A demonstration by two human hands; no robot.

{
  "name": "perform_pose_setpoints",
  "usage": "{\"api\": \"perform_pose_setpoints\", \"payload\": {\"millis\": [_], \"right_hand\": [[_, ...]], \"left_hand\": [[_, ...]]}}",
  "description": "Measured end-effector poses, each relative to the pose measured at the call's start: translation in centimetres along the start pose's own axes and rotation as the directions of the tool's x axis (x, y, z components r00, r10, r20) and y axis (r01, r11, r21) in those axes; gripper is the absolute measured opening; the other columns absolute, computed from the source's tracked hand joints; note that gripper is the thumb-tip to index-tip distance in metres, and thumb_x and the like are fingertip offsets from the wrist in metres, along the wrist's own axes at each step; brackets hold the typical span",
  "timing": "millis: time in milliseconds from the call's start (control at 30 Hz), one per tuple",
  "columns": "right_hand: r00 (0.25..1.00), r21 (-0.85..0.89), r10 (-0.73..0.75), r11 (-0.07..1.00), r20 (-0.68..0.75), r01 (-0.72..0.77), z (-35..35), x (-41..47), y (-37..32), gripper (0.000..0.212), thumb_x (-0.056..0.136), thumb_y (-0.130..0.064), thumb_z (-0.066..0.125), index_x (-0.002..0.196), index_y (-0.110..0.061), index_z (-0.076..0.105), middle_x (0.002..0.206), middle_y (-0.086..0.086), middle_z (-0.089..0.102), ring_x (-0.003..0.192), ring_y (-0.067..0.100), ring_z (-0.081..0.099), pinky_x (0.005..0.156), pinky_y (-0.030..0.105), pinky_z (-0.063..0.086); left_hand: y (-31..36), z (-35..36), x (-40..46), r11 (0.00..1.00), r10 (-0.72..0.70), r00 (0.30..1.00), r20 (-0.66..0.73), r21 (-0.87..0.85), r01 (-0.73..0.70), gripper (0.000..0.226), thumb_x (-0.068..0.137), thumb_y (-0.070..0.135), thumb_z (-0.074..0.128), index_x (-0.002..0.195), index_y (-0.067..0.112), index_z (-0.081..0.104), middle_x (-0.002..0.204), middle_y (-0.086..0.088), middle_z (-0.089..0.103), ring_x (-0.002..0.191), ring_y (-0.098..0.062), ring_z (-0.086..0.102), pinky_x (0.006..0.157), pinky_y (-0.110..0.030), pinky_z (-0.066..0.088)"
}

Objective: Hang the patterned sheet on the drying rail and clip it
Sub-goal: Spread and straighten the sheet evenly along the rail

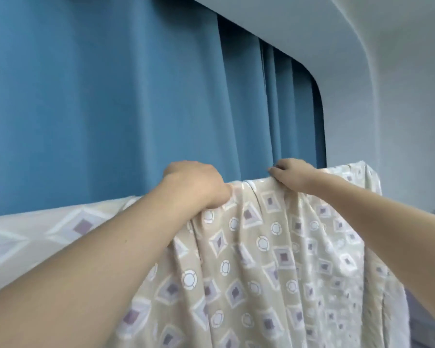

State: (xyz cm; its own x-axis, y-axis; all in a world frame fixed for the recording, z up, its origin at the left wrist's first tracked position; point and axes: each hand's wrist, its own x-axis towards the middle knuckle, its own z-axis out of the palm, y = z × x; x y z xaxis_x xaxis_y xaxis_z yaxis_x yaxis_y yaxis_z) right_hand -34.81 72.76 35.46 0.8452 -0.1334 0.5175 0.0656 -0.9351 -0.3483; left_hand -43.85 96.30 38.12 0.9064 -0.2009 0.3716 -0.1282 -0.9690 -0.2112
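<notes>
The patterned sheet (266, 249), beige with white circles and purple-centred diamonds, hangs in folds over a high horizontal line; the drying rail under it is hidden by the cloth. My left hand (196, 184) is closed on a bunched part of the sheet's top edge near the middle. Farther right, my right hand (290, 173) pinches the top edge with its fingers. The sheet's right end (362, 177) droops over a corner. To the left, the cloth (48, 229) stretches out flatter. No clip is visible.
A blue pleated curtain (111, 96) fills the wall behind the sheet. A white ceiling soffit (312, 26) and a pale wall (399, 121) lie to the right.
</notes>
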Motion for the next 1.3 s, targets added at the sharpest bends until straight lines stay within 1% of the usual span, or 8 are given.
{"api": "perform_pose_setpoints", "payload": {"millis": [267,500,567,667,833,933,1100,1300], "right_hand": [[0.992,0.339,0.080,0.940,-0.093,-0.044,1.5,-0.5,9.7,0.054,0.090,-0.042,0.060,0.136,-0.020,0.041,0.139,0.003,0.031,0.132,0.023,0.033,0.108,0.036,0.030],[0.971,0.048,0.082,0.994,0.223,-0.095,5.2,0.0,17.3,0.079,0.065,-0.068,0.072,0.120,-0.024,0.038,0.122,-0.005,0.044,0.113,0.017,0.050,0.094,0.035,0.044],[0.987,-0.027,0.122,0.992,0.103,-0.120,6.0,0.8,18.5,0.090,0.069,-0.070,0.065,0.132,-0.015,0.032,0.126,0.003,0.047,0.119,0.026,0.050,0.095,0.042,0.043],[0.973,0.005,0.229,0.973,-0.005,-0.229,5.6,2.7,19.3,0.093,0.074,-0.073,0.059,0.133,-0.006,0.034,0.124,0.010,0.056,0.115,0.031,0.056,0.089,0.040,0.045],[0.973,0.212,0.020,0.975,0.228,-0.070,5.8,4.9,19.7,0.044,0.074,-0.060,0.069,0.088,-0.020,0.059,0.085,0.008,0.073,0.073,0.023,0.068,0.066,0.033,0.056],[0.954,0.217,-0.152,0.971,0.257,0.096,5.6,5.7,20.5,0.035,0.077,-0.037,0.070,0.099,-0.019,0.050,0.092,0.002,0.068,0.083,0.022,0.067,0.074,0.034,0.053],[0.848,0.361,-0.506,0.828,0.154,0.429,4.0,4.8,20.9,0.038,0.076,-0.016,0.060,0.099,-0.035,0.037,0.083,-0.010,0.053,0.066,0.000,0.048,0.063,0.013,0.040],[0.907,0.139,-0.395,0.916,0.143,0.377,0.6,6.8,20.0,0.011,0.092,-0.031,0.051,0.084,-0.024,0.054,0.073,-0.008,0.061,0.066,0.016,0.059,0.060,0.025,0.044]], "left_hand": [[10.3,4.1,2.6,0.962,0.272,0.847,-0.456,0.106,-0.251,0.033,0.088,0.035,0.048,0.116,0.018,0.049,0.120,-0.007,0.047,0.111,-0.028,0.039,0.089,-0.039,0.031],[18.2,7.9,6.1,0.959,0.242,0.923,-0.298,0.219,-0.181,0.068,0.088,0.019,0.054,0.146,0.009,0.021,0.109,-0.003,0.066,0.097,-0.023,0.066,0.064,-0.028,0.036],[18.8,8.6,7.4,0.930,0.291,0.919,-0.265,0.305,-0.206,0.074,0.085,0.008,0.055,0.147,0.015,0.014,0.105,0.000,0.066,0.092,-0.022,0.066,0.060,-0.026,0.036],[18.7,8.2,8.6,0.911,0.321,0.899,-0.299,0.358,-0.206,0.049,0.088,0.001,0.049,0.133,0.015,0.039,0.110,-0.002,0.064,0.099,-0.025,0.065,0.059,-0.027,0.034],[19.8,5.9,8.6,0.966,0.240,0.875,-0.420,0.194,-0.172,0.018,0.086,0.006,0.048,0.094,0.021,0.052,0.087,-0.001,0.050,0.079,-0.027,0.050,0.064,-0.032,0.031],[20.8,4.3,9.2,0.976,0.096,0.877,-0.471,-0.129,-0.176,0.016,0.087,0.008,0.042,0.074,0.015,0.038,0.072,-0.002,0.042,0.066,-0.028,0.041,0.055,-0.033,0.028],[21.3,1.2,13.4,0.742,-0.190,0.826,-0.531,-0.628,-0.233,0.020,0.085,0.011,0.043,0.066,0.015,0.038,0.063,-0.003,0.042,0.063,-0.025,0.037,0.051,-0.032,0.026],[21.9,-0.3,19.9,0.221,-0.522,0.765,-0.376,-0.926,-0.305,0.028,0.082,0.008,0.041,0.062,0.021,0.026,0.062,0.002,0.028,0.067,-0.019,0.028,0.058,-0.035,0.025]]}}
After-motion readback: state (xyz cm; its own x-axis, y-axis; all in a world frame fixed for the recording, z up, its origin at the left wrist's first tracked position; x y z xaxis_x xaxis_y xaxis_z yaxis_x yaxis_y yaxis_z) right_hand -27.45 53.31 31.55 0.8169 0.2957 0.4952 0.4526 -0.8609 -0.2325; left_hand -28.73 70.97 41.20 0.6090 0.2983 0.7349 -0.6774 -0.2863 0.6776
